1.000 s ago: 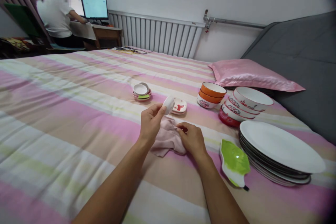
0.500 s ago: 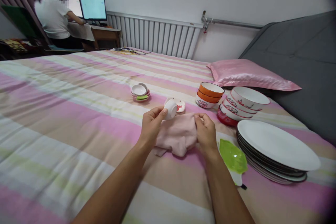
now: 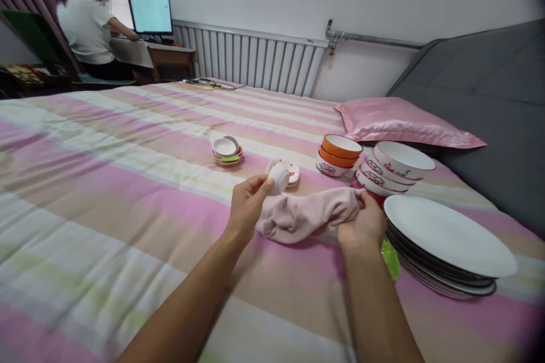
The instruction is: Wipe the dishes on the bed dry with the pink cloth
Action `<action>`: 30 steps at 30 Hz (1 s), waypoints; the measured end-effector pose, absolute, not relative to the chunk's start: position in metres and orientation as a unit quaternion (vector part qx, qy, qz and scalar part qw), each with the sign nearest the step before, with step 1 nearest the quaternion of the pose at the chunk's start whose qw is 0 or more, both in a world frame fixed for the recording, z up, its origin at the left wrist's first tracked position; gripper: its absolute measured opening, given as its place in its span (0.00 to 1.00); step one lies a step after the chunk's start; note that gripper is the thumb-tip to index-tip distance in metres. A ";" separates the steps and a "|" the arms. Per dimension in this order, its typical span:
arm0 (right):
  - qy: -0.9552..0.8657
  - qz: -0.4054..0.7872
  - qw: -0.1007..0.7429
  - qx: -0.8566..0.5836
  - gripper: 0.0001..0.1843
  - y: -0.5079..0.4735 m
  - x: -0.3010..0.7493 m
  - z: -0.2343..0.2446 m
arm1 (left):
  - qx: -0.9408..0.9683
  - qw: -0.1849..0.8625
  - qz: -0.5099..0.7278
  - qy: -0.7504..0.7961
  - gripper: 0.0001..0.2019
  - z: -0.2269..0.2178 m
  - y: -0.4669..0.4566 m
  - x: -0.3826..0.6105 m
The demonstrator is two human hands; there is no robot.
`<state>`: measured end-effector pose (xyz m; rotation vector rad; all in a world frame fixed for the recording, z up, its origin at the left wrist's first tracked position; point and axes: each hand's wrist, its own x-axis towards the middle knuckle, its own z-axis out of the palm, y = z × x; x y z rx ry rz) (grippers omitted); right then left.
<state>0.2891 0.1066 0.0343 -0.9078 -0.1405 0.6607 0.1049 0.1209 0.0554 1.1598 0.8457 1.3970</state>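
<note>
On a striped bed, left of the plates, a person's left hand holds a white dish up on edge, thumb and fingers pinched at its rim. The right hand, just beside the plates, has pulled one end of a pink cloth toward them, its fingers curled tightly around that end. Half a second ago the cloth hung bunched between the hands; now it stretches as a creased strip from just below the dish toward the plates, though whether it touches the dish cannot be told. The shift appears to leave the handling midway, dish and cloth each secure in its own hand. Just left of the plates, a green dish is now mostly hidden.
</note>
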 end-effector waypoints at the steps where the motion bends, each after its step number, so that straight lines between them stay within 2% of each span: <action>1: -0.088 0.315 0.835 -0.443 0.03 0.106 0.283 0.035 | 0.490 0.542 0.585 0.351 0.15 0.055 0.120 0.106; 4: -0.198 0.325 0.798 -0.466 0.07 0.102 0.263 0.038 | 0.498 0.557 0.574 0.334 0.15 0.054 0.119 0.109; 7: -0.290 0.281 0.781 -0.476 0.10 0.095 0.247 0.044 | 0.522 0.552 0.565 0.322 0.13 0.051 0.116 0.113; 17: -0.518 0.162 0.669 -0.507 0.08 0.084 0.226 0.047 | 0.617 0.490 0.528 0.317 0.12 0.050 0.109 0.118; 22: -0.498 0.168 0.682 -0.509 0.08 0.085 0.230 0.046 | 0.647 0.469 0.515 0.310 0.12 0.050 0.110 0.115; 30: -0.327 0.293 0.756 -0.486 0.17 0.096 0.249 0.044 | 0.704 0.455 0.478 0.261 0.12 0.049 0.109 0.114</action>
